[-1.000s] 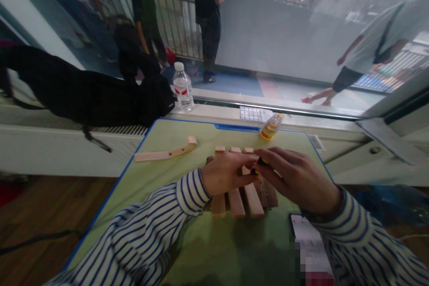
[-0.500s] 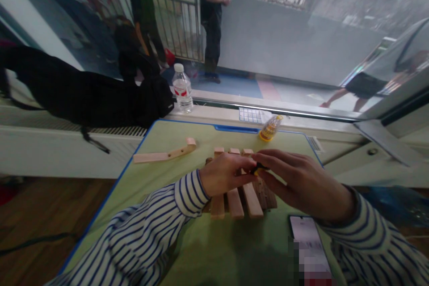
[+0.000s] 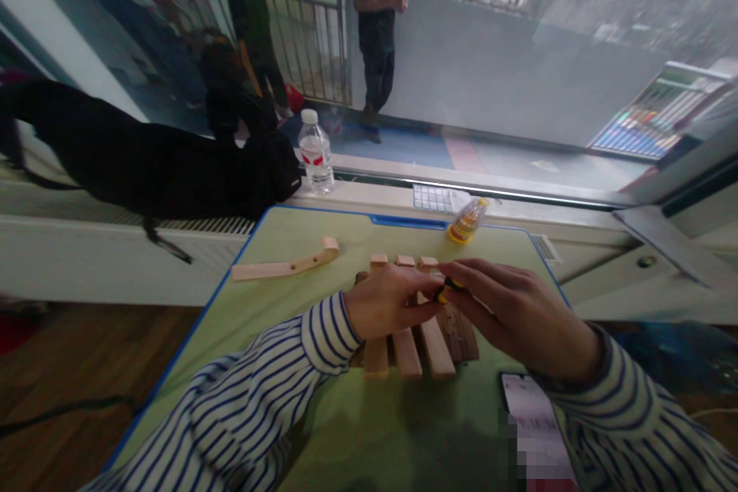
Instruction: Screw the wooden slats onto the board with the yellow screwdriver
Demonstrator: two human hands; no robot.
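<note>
Above flat pale wooden slats (image 3: 407,355), right hand (image 3: 513,311) grips small black-and-yellow object (image 3: 448,289), seemingly turning it; left hand (image 3: 383,301), hold unclear; next needs steadiness.

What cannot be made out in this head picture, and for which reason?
All in the head view:
Yellow-black piece: full shape, partly covered by the left grip and right grip.
Wood strips: middle parts, behind the left grip.
Phone: lower part, pixelated; screen writing, blurred.
Bag: cut off by the left edge.

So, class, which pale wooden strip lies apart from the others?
The leftmost strip, lying alone; the other three strips sit side by side, partly hidden by the left hand.
</note>
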